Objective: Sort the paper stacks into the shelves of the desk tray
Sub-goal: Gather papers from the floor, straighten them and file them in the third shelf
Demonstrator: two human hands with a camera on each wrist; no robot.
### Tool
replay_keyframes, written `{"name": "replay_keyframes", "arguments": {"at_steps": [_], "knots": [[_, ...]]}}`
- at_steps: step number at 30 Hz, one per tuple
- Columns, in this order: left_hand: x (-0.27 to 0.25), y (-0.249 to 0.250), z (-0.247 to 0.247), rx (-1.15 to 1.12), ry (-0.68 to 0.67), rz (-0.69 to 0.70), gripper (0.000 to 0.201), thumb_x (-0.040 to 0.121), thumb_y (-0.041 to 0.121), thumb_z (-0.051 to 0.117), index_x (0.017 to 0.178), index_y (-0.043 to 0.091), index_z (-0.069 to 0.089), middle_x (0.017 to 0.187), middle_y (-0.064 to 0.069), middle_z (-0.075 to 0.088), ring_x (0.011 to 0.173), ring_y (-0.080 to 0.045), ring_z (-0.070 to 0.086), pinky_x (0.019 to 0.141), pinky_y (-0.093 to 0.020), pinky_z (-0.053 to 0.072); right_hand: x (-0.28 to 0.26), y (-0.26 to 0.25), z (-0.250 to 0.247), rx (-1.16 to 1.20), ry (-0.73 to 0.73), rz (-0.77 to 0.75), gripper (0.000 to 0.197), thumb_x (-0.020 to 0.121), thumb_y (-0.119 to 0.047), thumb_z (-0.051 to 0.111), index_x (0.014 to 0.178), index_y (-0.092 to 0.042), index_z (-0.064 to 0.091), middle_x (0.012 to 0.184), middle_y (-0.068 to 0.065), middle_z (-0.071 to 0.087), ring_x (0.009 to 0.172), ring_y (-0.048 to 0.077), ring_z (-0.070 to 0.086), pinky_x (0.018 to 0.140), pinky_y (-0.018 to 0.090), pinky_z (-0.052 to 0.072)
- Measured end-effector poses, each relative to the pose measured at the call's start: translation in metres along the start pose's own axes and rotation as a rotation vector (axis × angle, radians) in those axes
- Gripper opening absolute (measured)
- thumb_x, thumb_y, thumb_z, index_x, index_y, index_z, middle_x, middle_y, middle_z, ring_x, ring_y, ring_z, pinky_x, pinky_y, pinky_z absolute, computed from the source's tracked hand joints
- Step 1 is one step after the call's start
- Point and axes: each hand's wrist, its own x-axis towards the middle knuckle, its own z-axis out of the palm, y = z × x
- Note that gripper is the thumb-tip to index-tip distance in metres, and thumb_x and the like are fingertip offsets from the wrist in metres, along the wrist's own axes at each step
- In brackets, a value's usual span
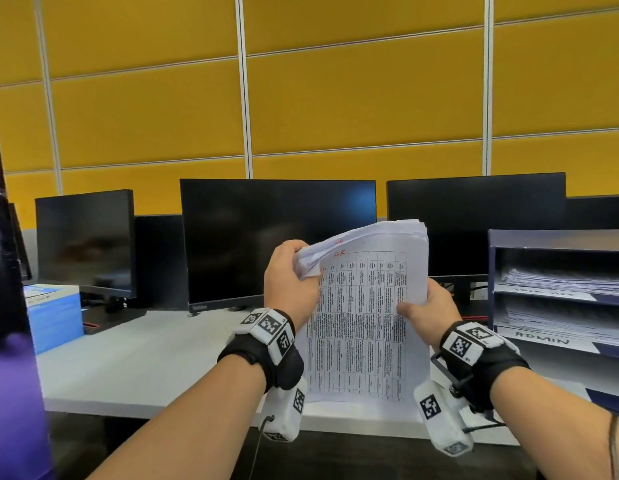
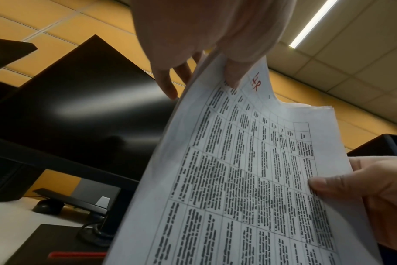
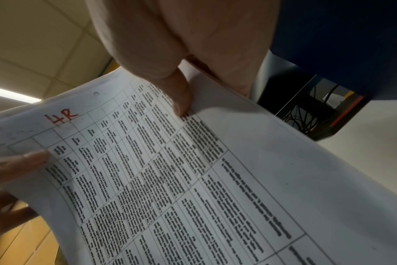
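Head view shows us a paper stack (image 1: 367,306) held up in the air in front of us, above the white desk (image 1: 155,355). The top sheet has a printed grid full of small text, and red letters are written near its top edge. Our left hand (image 1: 290,275) pinches the top left corner, and the sheets there are bent back and fanned apart. From the left wrist view we see the thumb (image 2: 233,73) on the front of the page and the fingers behind it. Our right hand (image 1: 429,310) pinches the right edge of the stack, lower down, with the thumb (image 3: 181,96) pressed on the printed page.

To our right on the desk stands the dark blue desk tray (image 1: 561,237). Two of its shelves already hold papers. A label on the lower one reads ADMIN; the label above it is too blurry to read.

Behind the stack, three black monitors (image 1: 277,240) stand in a row, all dark. A blue box (image 1: 53,317) sits on the desk to our far left. A yellow wall (image 1: 336,98) rises behind everything.
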Motion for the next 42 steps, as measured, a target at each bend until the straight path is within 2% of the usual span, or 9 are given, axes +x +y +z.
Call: {"name": "replay_keyframes", "arguments": {"at_steps": [4, 15, 20, 23, 28, 32, 36, 39, 42], "knots": [[-0.001, -0.005, -0.006, 0.071, -0.036, -0.006, 0.025, 0.079, 0.023, 0.076, 0.092, 0.028, 0.055, 0.103, 0.008, 0.057, 0.085, 0.001, 0.055, 0.063, -0.006, 0.044, 0.004, 0.0, 0.0, 0.011, 0.014, 0.009, 0.046, 0.082, 0.006, 0.064, 0.124, -0.007, 0.054, 0.121, 0.011, 0.063, 0.114, 0.028, 0.059, 0.1, 0.047, 0.047], [0.003, -0.015, -0.011, 0.023, -0.177, -0.082, 0.026, 0.078, 0.029, 0.077, 0.096, 0.021, 0.061, 0.101, 0.004, 0.067, 0.097, -0.013, 0.063, 0.083, -0.034, 0.056, 0.005, 0.0, -0.001, 0.006, 0.017, 0.013, 0.043, 0.082, 0.006, 0.064, 0.123, -0.008, 0.054, 0.121, 0.011, 0.062, 0.114, 0.029, 0.058, 0.1, 0.049, 0.045], [0.005, -0.009, -0.016, -0.154, -0.288, -0.168, 0.063, 0.068, 0.036, 0.083, 0.118, 0.017, 0.049, 0.11, 0.001, 0.068, 0.096, -0.013, 0.068, 0.082, -0.03, 0.058, 0.005, 0.0, -0.001, 0.007, 0.014, 0.011, 0.043, 0.082, 0.006, 0.064, 0.122, -0.007, 0.055, 0.122, 0.012, 0.062, 0.115, 0.029, 0.057, 0.1, 0.049, 0.045], [0.012, -0.013, -0.02, -0.113, -0.393, -0.193, 0.051, 0.069, 0.037, 0.083, 0.11, 0.022, 0.057, 0.109, 0.001, 0.066, 0.099, -0.016, 0.066, 0.083, -0.03, 0.057, 0.006, 0.001, -0.002, 0.018, 0.001, 0.004, 0.044, 0.082, 0.007, 0.064, 0.122, -0.007, 0.055, 0.121, 0.012, 0.062, 0.114, 0.029, 0.057, 0.099, 0.048, 0.046], [0.024, -0.027, -0.027, 0.1, -0.474, -0.231, 0.063, 0.051, 0.059, 0.086, 0.106, 0.043, 0.062, 0.157, 0.011, 0.009, 0.136, -0.02, 0.035, 0.105, -0.051, 0.044, 0.008, 0.004, -0.007, 0.075, -0.057, -0.017, 0.043, 0.08, 0.013, 0.063, 0.116, -0.008, 0.058, 0.112, 0.008, 0.065, 0.11, 0.028, 0.06, 0.098, 0.045, 0.048], [0.022, -0.027, -0.023, -0.068, -0.588, -0.27, 0.051, 0.067, 0.035, 0.085, 0.113, 0.024, 0.066, 0.116, -0.003, 0.069, 0.106, -0.018, 0.067, 0.096, -0.046, 0.053, 0.01, 0.006, -0.01, 0.095, -0.1, -0.034, 0.042, 0.079, 0.013, 0.063, 0.114, -0.01, 0.058, 0.111, 0.008, 0.066, 0.107, 0.026, 0.062, 0.095, 0.042, 0.049], [0.019, -0.027, -0.013, -0.041, -0.48, -0.294, 0.058, 0.064, 0.037, 0.087, 0.114, 0.02, 0.064, 0.113, -0.002, 0.071, 0.103, -0.018, 0.067, 0.097, -0.045, 0.052, 0.013, 0.009, -0.006, 0.099, -0.043, -0.036, 0.041, 0.078, 0.012, 0.065, 0.111, -0.011, 0.061, 0.109, 0.007, 0.068, 0.103, 0.025, 0.064, 0.095, 0.046, 0.051], [0.02, -0.031, -0.018, 0.012, -0.173, -0.413, 0.09, 0.059, 0.037, 0.089, 0.135, 0.01, 0.048, 0.132, -0.004, 0.056, 0.119, -0.023, 0.057, 0.104, -0.04, 0.045, 0.012, 0.006, -0.005, 0.091, -0.018, -0.021, 0.039, 0.079, 0.01, 0.064, 0.113, -0.008, 0.061, 0.112, 0.009, 0.067, 0.103, 0.025, 0.064, 0.095, 0.047, 0.05], [0.019, -0.038, -0.034, 0.109, 0.018, -0.376, 0.079, 0.068, 0.028, 0.086, 0.134, 0.01, 0.049, 0.135, -0.006, 0.052, 0.124, -0.024, 0.051, 0.103, -0.036, 0.043, 0.011, 0.005, -0.005, 0.068, -0.014, -0.025, 0.04, 0.081, 0.009, 0.063, 0.117, -0.008, 0.06, 0.115, 0.009, 0.066, 0.106, 0.026, 0.063, 0.095, 0.048, 0.05]]}}
